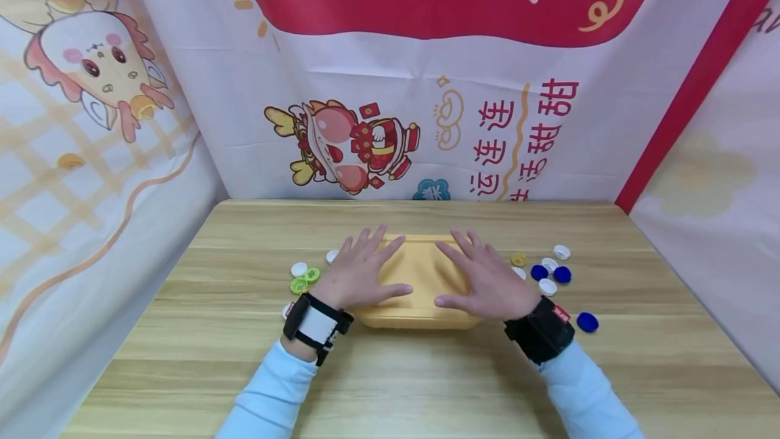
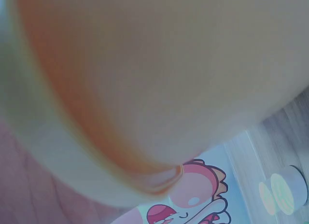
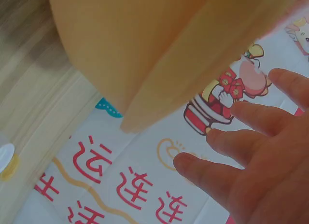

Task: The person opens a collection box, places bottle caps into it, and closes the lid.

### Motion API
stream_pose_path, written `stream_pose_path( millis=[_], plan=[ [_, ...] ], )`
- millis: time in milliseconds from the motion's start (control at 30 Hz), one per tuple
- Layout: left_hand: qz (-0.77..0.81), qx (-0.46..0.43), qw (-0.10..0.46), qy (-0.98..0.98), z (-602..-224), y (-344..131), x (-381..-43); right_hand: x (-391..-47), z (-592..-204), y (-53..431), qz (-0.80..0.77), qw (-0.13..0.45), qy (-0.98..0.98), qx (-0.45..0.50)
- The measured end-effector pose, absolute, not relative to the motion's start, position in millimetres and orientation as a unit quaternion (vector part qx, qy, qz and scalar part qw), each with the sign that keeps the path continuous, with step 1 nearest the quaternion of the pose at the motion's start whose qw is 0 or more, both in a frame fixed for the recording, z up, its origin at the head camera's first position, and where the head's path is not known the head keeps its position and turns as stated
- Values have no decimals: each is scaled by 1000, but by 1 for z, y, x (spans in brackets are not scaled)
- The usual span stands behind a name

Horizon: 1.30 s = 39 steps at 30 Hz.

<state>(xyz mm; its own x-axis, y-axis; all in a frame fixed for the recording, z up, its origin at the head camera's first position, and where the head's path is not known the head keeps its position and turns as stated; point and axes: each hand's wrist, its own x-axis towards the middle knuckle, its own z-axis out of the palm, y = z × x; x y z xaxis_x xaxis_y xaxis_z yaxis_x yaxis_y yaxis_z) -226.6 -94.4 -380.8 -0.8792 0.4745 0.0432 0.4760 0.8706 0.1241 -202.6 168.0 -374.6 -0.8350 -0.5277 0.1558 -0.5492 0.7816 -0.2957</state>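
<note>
A shallow yellow plastic box (image 1: 420, 276) is in the middle of the wooden table, between both hands in the head view. My left hand (image 1: 359, 273) is over its left side, fingers spread and pointing away from me. Over the opposite side, my right hand (image 1: 487, 276) spreads its fingers in much the same way. Neither hand curls round anything. In the right wrist view the straight fingers (image 3: 207, 175) stand apart from the box's wall and rim (image 3: 120, 50). The left wrist view is filled mostly by a blurred, close surface.
Left of the box lie green caps (image 1: 299, 286) and white caps (image 1: 298, 269). On the right are blue caps (image 1: 588, 322), more white ones (image 1: 547, 287) and a yellow one (image 1: 518, 259). A printed cloth (image 1: 365, 59) hangs behind the wooden table (image 1: 420, 385).
</note>
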Motion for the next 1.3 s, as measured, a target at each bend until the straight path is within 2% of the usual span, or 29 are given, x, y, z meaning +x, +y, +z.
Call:
stream_pose_path(
  millis=[267, 600, 933, 1167, 1300],
  plan=[
    [-102, -186, 17, -977, -379, -104, -233, -209, -369, 189, 219, 13, -946, 239],
    [-256, -107, 25, -960, -368, -135, -241, -220, -362, 215, 312, 3, -938, 148],
    [-305, -112, -12, -946, -380, -165, -245, -229, -373, 232, 350, -22, -933, 83],
    [-377, -72, -70, -921, -393, -160, -245, -232, -386, 236, 474, -103, -873, 51],
    [-409, -46, -84, -907, -396, -151, -243, -235, -393, 235, 504, -119, -855, 43]
  ],
)
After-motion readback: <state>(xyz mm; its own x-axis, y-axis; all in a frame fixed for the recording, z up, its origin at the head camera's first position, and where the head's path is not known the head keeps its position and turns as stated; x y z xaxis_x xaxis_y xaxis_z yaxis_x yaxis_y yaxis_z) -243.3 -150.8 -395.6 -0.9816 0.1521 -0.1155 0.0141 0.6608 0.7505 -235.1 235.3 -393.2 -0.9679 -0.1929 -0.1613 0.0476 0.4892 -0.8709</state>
